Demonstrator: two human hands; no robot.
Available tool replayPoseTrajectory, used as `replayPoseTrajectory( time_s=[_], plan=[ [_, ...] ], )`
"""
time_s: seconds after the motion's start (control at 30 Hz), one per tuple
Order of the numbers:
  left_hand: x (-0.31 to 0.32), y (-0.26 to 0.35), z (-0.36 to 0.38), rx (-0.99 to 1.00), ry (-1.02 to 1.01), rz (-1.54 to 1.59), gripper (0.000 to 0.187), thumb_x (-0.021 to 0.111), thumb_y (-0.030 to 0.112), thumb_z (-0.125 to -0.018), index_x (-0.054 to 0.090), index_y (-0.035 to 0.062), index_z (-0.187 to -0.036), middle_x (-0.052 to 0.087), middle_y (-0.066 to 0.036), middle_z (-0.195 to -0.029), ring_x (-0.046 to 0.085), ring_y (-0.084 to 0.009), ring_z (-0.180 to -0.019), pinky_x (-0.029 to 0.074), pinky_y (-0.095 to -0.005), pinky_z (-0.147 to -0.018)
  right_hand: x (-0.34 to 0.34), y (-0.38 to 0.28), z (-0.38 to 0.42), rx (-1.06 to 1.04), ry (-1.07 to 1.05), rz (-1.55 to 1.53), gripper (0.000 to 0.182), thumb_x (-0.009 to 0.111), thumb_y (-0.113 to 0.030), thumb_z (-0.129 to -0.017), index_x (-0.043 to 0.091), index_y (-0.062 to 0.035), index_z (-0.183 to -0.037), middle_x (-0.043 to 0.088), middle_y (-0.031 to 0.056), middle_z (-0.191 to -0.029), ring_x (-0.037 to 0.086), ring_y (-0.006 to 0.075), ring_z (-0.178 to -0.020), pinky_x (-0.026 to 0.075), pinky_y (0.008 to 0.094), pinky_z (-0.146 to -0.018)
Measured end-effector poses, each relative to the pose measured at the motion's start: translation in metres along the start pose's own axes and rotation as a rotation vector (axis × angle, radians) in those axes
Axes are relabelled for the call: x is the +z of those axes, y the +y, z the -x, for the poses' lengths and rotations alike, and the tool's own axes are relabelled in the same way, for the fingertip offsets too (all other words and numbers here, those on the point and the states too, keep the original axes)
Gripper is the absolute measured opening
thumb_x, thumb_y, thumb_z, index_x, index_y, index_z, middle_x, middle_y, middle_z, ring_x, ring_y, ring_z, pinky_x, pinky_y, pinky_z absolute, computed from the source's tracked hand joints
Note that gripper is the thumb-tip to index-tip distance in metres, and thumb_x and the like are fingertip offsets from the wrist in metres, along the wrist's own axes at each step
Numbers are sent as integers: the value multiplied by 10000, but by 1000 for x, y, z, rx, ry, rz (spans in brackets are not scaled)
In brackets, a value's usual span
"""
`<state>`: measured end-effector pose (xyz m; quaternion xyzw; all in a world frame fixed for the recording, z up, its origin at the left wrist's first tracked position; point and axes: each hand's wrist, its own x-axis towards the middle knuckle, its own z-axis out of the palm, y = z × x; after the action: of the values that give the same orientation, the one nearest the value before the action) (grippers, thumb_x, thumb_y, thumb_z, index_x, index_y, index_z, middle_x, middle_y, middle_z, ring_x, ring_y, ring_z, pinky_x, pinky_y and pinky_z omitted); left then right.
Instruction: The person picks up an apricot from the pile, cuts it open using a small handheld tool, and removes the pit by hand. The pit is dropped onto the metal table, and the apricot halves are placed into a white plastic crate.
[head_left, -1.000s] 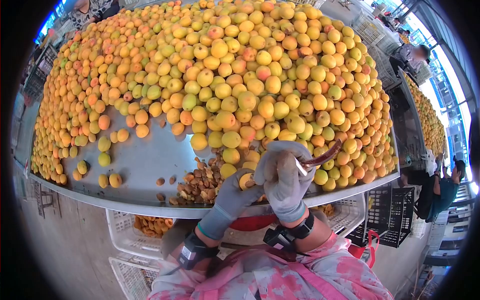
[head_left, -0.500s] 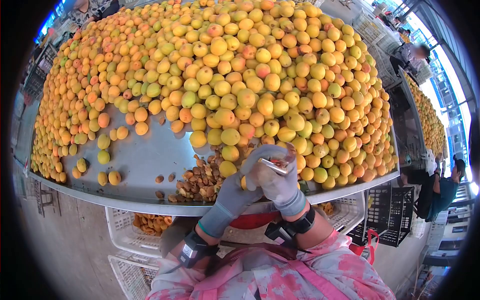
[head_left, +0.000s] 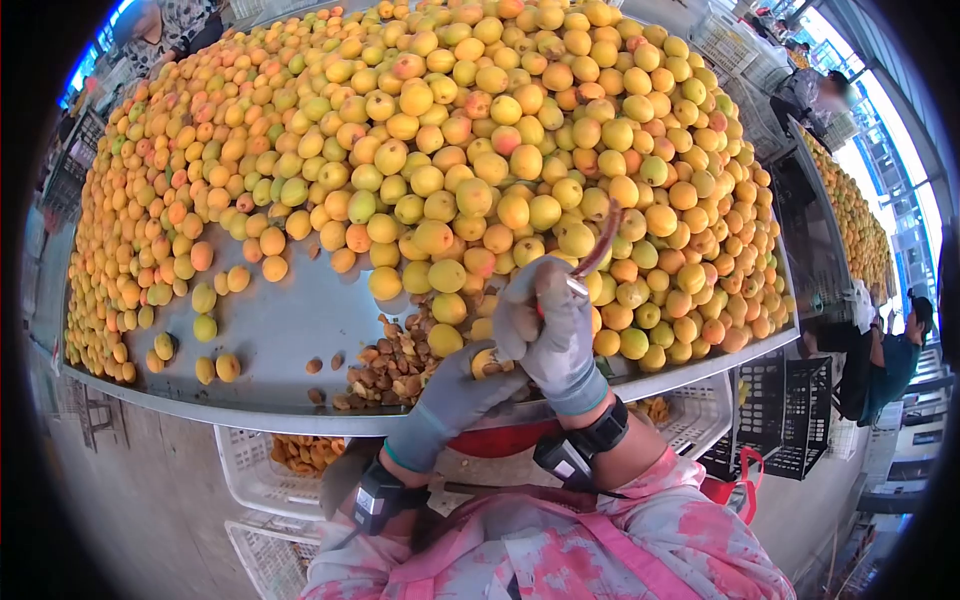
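My left hand (head_left: 452, 398), in a grey glove, is closed around an apricot (head_left: 488, 362) whose yellow-orange side shows between thumb and fingers. Pressed close beside it, my gloved right hand (head_left: 556, 335) grips a small knife (head_left: 604, 238). A bright metal part of the knife shows at the fist, and a thin, curved reddish-brown part sticks up beyond it. Both hands are over the table's front edge. Just left of them lies a heap of brown apricot pits (head_left: 385, 370). How the knife meets the fruit is hidden by my fingers.
A large pile of apricots (head_left: 480, 130) covers most of the metal table (head_left: 270, 325). Below its edge stand white crates (head_left: 250, 480) with halved apricots (head_left: 300, 452), and black crates (head_left: 795, 420) at the right. Other people (head_left: 885, 350) are around at both sides.
My hands have tilted apart slightly, and more of the apricot shows in my left. The knife's curved part now points up and away from my right fist. The view has shifted slightly.
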<state>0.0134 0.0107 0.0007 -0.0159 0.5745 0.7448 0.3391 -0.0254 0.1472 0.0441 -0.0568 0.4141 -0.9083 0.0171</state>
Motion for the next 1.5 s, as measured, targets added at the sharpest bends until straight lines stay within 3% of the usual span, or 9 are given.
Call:
replayPoseTrajectory(
  time_s=[0.3,0.4,0.47,0.7,0.77,0.97,1.3,1.37,1.5],
  plan=[
    [-5,-46,-7,239,304,-370,332,444,271,-1017,523,23,-1222,651,-80,-932,635,-145,-729,508,-264,-658,6,5,11,-96,129,82,168,585,-158,-959,605,0,-902,572,47,-632,522,108,-507,399,247,-453],
    [-4,-44,-7,385,330,-545,554,579,171,-888,414,-52,-1368,574,-229,-1198,586,-379,-1065,495,-403,-887,7,7,11,-20,16,239,196,532,-222,-995,537,-52,-897,516,56,-644,505,151,-543,432,293,-475],
    [0,-51,-13,907,642,-1076,432,636,108,-840,499,2,-1236,613,-140,-1051,627,-310,-856,508,-395,-755,9,9,12,70,52,130,152,538,-182,-988,548,-43,-928,537,60,-653,506,141,-547,430,285,-485],
    [-11,-30,-5,1001,349,-834,382,687,122,-787,540,16,-1123,622,-92,-942,622,-283,-803,486,-388,-682,6,20,20,84,-31,-6,151,589,-96,-941,571,-28,-1074,608,52,-826,575,128,-670,470,252,-568],
    [-19,-23,0,352,-2,-565,455,668,45,-761,509,6,-1185,599,-170,-1051,605,-394,-958,496,-436,-824,8,18,22,236,66,-80,215,619,-82,-913,564,-23,-1112,614,49,-900,596,137,-727,487,252,-606],
    [-7,-10,3,167,41,-150,159,579,124,-875,600,81,-1027,596,20,-830,560,-117,-702,433,-265,-573,0,16,20,212,51,131,93,627,-88,-914,594,-23,-971,597,28,-793,567,134,-645,451,254,-549],
    [-9,-5,8,546,-18,-507,322,690,121,-850,575,66,-1146,641,-79,-969,632,-185,-858,512,-308,-728,-9,2,20,258,-221,139,181,663,-101,-857,596,7,-987,609,43,-853,563,117,-741,466,272,-638],
    [-17,-13,3,-162,-514,837,213,642,194,-909,589,75,-1077,615,-48,-897,596,-106,-756,455,-213,-595,-13,4,19,317,-265,52,256,707,-127,-817,602,14,-1003,632,51,-919,585,114,-820,495,270,-706],
    [-2,-5,10,-100,-392,706,153,605,208,-933,592,88,-1027,586,-27,-855,553,-54,-696,375,-156,-526,1,4,19,257,-275,-53,251,678,-233,-872,549,-22,-826,528,34,-674,483,128,-588,395,266,-553]
  ],
)
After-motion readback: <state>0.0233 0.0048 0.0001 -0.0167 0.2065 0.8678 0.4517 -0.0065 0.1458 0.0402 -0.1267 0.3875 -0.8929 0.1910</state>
